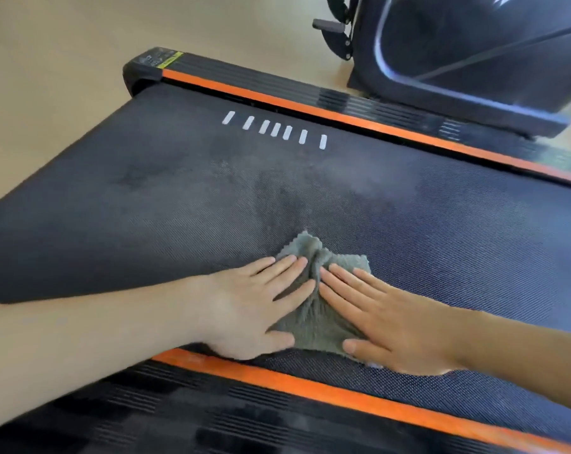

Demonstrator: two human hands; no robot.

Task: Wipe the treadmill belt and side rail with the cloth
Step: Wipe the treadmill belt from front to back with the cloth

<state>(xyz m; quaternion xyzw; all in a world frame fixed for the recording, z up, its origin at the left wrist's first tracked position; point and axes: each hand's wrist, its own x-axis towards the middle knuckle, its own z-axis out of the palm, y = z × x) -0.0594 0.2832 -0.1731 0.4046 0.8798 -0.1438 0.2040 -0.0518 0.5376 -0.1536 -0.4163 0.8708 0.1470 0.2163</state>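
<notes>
Side rail [212, 414], nearest: ribbed black with an orange edge, just short of the cloth [312, 322]. The grey cloth lies on the near part of the belt [441, 231], pressed under the left hand [254, 306] and right hand [385, 326], both flat with fingers straight, gripping nothing. Soft and light, it bunches into a ridge between the hands, so spread palm pressure likely suits it better than a pinch. The textured belt probably drags at it. Beyond: white marks [274, 129], far rail [310, 103], exercise machine [474, 44].
</notes>
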